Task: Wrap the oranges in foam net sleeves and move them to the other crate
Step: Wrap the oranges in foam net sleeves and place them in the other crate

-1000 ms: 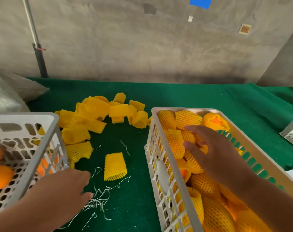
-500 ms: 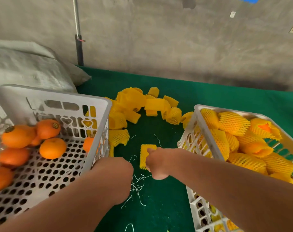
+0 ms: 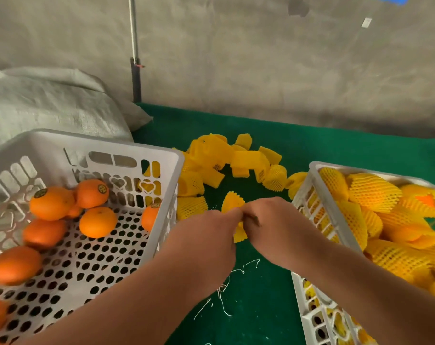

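Perforated white plastic crate (image 3: 126, 148), matt green felt-like cloth (image 3: 335, 140), yellow foam-mesh sleeves (image 3: 243, 160).

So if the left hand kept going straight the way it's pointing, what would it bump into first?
The left hand points away from the person and slightly right, pinching a foam net sleeve together with the right hand. Going straight on, it would probably meet the pile of loose sleeves first, though depth is hard to judge.

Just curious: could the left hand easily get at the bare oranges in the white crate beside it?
Probably yes: the white crate is open-topped and nothing covers the oranges, but the left hand holds a foam sleeve.
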Demonstrator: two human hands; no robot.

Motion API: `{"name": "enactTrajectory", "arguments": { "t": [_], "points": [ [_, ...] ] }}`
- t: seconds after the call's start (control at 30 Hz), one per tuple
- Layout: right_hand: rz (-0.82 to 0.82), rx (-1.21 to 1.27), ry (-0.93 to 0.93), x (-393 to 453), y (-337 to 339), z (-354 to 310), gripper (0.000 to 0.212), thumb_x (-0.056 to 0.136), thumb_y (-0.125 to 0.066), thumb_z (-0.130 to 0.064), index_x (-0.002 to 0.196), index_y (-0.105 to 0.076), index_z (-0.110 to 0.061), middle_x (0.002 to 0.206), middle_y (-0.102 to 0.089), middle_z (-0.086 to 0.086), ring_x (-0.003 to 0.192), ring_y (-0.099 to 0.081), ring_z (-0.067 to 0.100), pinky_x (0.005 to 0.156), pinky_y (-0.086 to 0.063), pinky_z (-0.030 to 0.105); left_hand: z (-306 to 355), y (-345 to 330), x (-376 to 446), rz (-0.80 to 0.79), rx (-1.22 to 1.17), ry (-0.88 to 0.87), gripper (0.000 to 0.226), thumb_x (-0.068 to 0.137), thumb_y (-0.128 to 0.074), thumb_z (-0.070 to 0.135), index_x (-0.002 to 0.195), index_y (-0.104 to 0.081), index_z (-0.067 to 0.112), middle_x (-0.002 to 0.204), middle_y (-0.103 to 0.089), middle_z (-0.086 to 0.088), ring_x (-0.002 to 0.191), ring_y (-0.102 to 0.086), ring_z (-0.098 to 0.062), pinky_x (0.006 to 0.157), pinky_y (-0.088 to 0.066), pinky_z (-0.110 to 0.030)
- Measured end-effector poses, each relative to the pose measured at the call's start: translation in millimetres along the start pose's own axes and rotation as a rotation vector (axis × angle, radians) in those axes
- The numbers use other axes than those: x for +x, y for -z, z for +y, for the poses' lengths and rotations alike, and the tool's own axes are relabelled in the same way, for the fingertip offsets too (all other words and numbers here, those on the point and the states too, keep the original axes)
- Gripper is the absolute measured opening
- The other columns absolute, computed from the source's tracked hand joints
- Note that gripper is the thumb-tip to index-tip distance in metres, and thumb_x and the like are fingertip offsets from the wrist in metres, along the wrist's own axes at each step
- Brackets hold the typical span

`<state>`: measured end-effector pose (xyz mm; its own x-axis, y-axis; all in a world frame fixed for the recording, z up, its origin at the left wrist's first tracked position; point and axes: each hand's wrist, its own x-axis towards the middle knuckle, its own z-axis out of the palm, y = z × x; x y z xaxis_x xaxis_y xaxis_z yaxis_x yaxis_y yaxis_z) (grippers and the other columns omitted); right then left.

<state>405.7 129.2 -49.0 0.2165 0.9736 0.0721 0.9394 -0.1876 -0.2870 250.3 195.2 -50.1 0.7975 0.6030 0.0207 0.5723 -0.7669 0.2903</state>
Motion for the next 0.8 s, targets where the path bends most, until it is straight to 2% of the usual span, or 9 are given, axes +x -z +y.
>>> {"name": "enactTrajectory", "arguments": {
  "t": [0.07, 0.13, 0.23, 0.3, 0.33, 0.43, 0.6, 0.7, 0.8],
  "points": [
    [0.07, 0.114, -0.01, -5, -5, 4, 0.023, 0.097, -0.059, -0.018, 0.088, -0.078, -0.028, 0.069, -0.063, -0.013, 0.06, -0.057, 0.007, 0.049, -0.038, 0.017, 0, 3, 2, -0.021, 0.006, 0.036, 0.017, 0.106, -0.048, 0.023, 0.12, -0.046, 0.032, 0.09, -0.057, 0.005, 0.081, -0.061, -0.017, 0.061, -0.044, -0.028],
    [0.109, 0.122, -0.008, -4, -10, 11, 0.024, 0.095, -0.062, -0.014, 0.099, -0.082, -0.028, 0.09, -0.072, -0.011, 0.072, -0.062, 0.004, 0.055, -0.039, 0.009, -1, 2, 5, -0.061, 0.049, 0.114, 0.014, 0.106, -0.048, 0.024, 0.117, -0.057, 0.024, 0.103, -0.061, 0.001, 0.094, -0.065, -0.02, 0.076, -0.053, -0.032],
    [0.076, 0.061, -0.023, -3, -11, 23, 0.033, 0.096, -0.063, -0.007, 0.111, -0.08, -0.03, 0.122, -0.058, -0.007, 0.094, -0.061, 0.008, 0.066, -0.038, 0.009, -3, 2, 6, 0.068, 0.024, 0.202, 0.024, 0.103, -0.046, 0.024, 0.114, -0.066, 0.017, 0.111, -0.065, -0.001, 0.102, -0.064, -0.021, 0.091, -0.054, -0.037],
    [0.003, 0.026, -0.007, -4, -12, 28, 0.04, 0.096, -0.063, -0.006, 0.121, -0.075, -0.035, 0.133, -0.048, -0.006, 0.089, -0.061, 0.01, 0.061, -0.038, 0.01, -3, 1, 5, 0.13, 0.02, 0.205, 0.027, 0.101, -0.045, 0.023, 0.113, -0.069, 0.016, 0.11, -0.066, -0.001, 0.103, -0.063, -0.022, 0.091, -0.053, -0.04],
    [-0.027, 0.01, 0.019, -4, -14, 28, 0.044, 0.096, -0.063, -0.007, 0.128, -0.071, -0.037, 0.136, -0.045, -0.007, 0.086, -0.061, 0.01, 0.059, -0.039, 0.011, -2, 1, 5, 0.067, 0.023, 0.185, 0.027, 0.102, -0.045, 0.022, 0.114, -0.069, 0.017, 0.112, -0.064, 0.0, 0.104, -0.061, -0.02, 0.093, -0.052, -0.039],
    [-0.034, 0.046, 0.092, -5, -16, 22, 0.049, 0.099, -0.057, -0.011, 0.14, -0.061, -0.038, 0.135, -0.046, -0.013, 0.087, -0.062, 0.012, 0.065, -0.05, 0.018, -2, -1, 3, -0.149, 0.06, 0.089, 0.028, 0.103, -0.043, 0.022, 0.117, -0.067, 0.023, 0.114, -0.056, 0.005, 0.104, -0.058, -0.016, 0.095, -0.053, -0.039],
    [0.049, 0.137, 0.122, -5, -12, 18, 0.027, 0.095, -0.061, -0.042, 0.121, -0.069, -0.035, 0.102, -0.052, -0.02, 0.08, -0.057, 0.003, 0.059, -0.042, 0.019, 4, 6, -2, -0.187, 0.071, 0.005, 0.037, 0.099, -0.045, 0.014, 0.119, -0.072, 0.029, 0.117, -0.058, 0.006, 0.107, -0.058, -0.016, 0.095, -0.053, -0.038],
    [0.069, 0.201, 0.108, -7, -10, 16, 0.037, 0.087, -0.066, -0.063, 0.112, -0.072, -0.036, 0.096, -0.053, -0.022, 0.078, -0.056, 0.001, 0.057, -0.04, 0.018, 0, 20, 0, -0.073, -0.001, 0.024, 0.035, 0.093, -0.05, 0.005, 0.103, -0.08, 0.02, 0.117, -0.064, 0.004, 0.108, -0.06, -0.017, 0.094, -0.052, -0.035],
    [0.012, 0.182, 0.093, -8, -12, 15, 0.05, 0.08, -0.069, -0.071, 0.119, -0.068, -0.04, 0.102, -0.047, -0.025, 0.08, -0.053, -0.002, 0.057, -0.037, 0.017, -22, 40, 1, 0.254, -0.179, 0.036, 0.036, 0.086, -0.043, 0.007, 0.085, -0.078, 0.014, 0.111, -0.072, 0.0, 0.106, -0.064, -0.015, 0.09, -0.049, -0.031]
  ]
}}
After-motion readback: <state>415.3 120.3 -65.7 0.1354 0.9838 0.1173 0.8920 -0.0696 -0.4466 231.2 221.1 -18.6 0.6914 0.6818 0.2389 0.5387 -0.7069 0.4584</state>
